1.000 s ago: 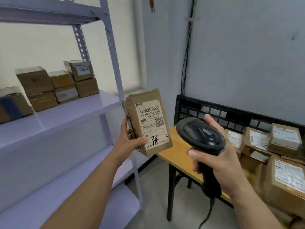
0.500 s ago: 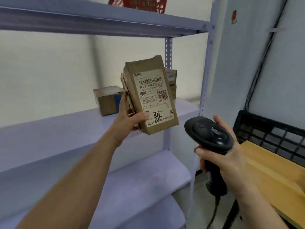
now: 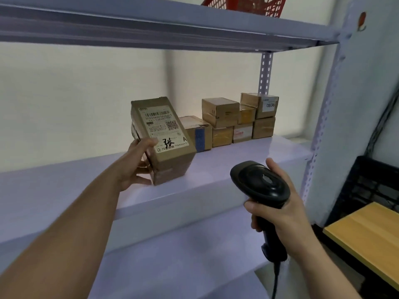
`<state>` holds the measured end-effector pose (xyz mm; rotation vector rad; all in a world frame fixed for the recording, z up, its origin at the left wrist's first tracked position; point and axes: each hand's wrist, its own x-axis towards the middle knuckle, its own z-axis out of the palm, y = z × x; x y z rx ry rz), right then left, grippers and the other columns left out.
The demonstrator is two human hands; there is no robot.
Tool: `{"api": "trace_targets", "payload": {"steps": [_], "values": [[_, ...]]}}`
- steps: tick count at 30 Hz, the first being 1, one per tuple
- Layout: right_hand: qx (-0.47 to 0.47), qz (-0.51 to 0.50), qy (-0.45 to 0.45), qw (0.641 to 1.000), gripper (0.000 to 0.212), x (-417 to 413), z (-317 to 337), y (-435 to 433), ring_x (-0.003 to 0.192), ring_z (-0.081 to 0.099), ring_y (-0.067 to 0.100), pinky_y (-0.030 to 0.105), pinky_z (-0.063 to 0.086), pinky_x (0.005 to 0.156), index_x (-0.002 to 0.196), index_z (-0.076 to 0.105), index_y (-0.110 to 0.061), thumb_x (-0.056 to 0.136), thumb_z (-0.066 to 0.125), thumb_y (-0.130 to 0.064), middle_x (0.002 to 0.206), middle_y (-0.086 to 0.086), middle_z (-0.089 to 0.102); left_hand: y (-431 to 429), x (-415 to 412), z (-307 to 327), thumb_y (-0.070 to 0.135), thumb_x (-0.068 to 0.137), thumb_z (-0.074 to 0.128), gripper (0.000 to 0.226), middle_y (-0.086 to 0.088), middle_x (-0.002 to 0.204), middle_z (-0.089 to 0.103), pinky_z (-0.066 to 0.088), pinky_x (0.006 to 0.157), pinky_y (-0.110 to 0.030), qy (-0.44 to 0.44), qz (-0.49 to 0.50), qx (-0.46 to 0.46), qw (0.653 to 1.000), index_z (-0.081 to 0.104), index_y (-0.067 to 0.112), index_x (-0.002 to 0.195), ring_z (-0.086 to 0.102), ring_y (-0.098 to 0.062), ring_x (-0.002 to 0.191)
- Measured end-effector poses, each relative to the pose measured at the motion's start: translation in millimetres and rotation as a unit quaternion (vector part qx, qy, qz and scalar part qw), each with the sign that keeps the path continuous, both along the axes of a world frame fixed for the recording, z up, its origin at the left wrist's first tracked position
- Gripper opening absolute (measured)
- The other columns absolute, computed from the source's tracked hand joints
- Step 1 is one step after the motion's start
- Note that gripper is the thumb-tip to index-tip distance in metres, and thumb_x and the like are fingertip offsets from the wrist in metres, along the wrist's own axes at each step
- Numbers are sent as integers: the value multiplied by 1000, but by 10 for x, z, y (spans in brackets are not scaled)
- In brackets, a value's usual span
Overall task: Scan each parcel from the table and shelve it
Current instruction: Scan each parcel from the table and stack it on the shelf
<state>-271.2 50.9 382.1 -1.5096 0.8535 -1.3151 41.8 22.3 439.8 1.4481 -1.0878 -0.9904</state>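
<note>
Left hand (image 3: pixel 138 162) grips labelled parcel (image 3: pixel 163 139) w/ bottom edge on middle shelf (image 3: pixel 216 169), long axis tilted back, stacked boxes (image 3: pixel 237 119) far right; right hand (image 3: pixel 278 212) closed round barcode scanner (image 3: pixel 259 184), nearer.

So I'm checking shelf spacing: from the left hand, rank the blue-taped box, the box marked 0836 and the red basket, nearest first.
From the left hand, holding the parcel:
1. Blue-taped box, just right, behind the parcel.
2. Box marked 0836, far right, top of the stack.
3. Red basket, on the upper shelf.
</note>
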Motion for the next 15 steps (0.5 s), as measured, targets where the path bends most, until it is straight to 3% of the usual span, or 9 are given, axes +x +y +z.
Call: {"api": "trace_targets", "payload": {"steps": [2, 5, 7, 9, 12, 15], "values": [[2, 6, 7, 1000, 92, 47, -2, -26, 52, 59, 29, 34, 53, 51, 134, 41, -49, 74, 72, 13, 93, -5, 70, -90, 50, 20, 69, 64, 55, 80, -14, 126, 50, 54, 83, -51, 2, 45, 14, 999, 43, 33, 135, 54, -31, 103], [7, 9, 9, 1000, 92, 71, 2, -78, 52, 58, 30, 34, 53, 51, 130, 43, -52, 74, 72, 14, 92, -1, 70, -271, 70, 74, 46, 94, 38, 56, 1, 131, 42, 50, 86, -49, -48, 146, -35, 987, 25, 35, 147, 44, -30, 112], [7, 5, 10, 1000, 92, 65, 4, -119, 51, 58, 30, 35, 52, 51, 129, 44, -55, 74, 72, 13, 91, 5, 70, -339, 7, 101, 38, 100, 32, 49, 4, 128, 43, 51, 85, -44, -84, 174, -80, 978, 24, 39, 148, 46, -25, 110], [5, -1, 10, 1000, 92, 31, 11, -159, 51, 58, 31, 36, 52, 51, 129, 44, -55, 74, 72, 13, 91, 7, 70, -382, -55, 83, 43, 101, 30, 43, 1, 133, 47, 50, 82, -39, -100, 174, -109, 974, 35, 37, 144, 48, -22, 108], [4, -8, 11, 1000, 93, -32, 17, -193, 51, 58, 32, 36, 53, 51, 132, 44, -53, 74, 72, 14, 91, 6, 70, -404, -73, -5, 58, 94, 44, 57, 2, 136, 46, 48, 92, -42, -156, 138, -115, 971, 33, 33, 144, 49, -22, 113], [5, -13, 8, 1000, 92, -80, 19, -241, 50, 57, 32, 35, 52, 50, 131, 44, -54, 74, 71, 14, 88, 9, 70, -451, -3, -74, 43, 79, 74, 88, 3, 143, 41, 43, 104, -42, -197, 112, -130, 965, 22, 32, 149, 47, -21, 125]]}}
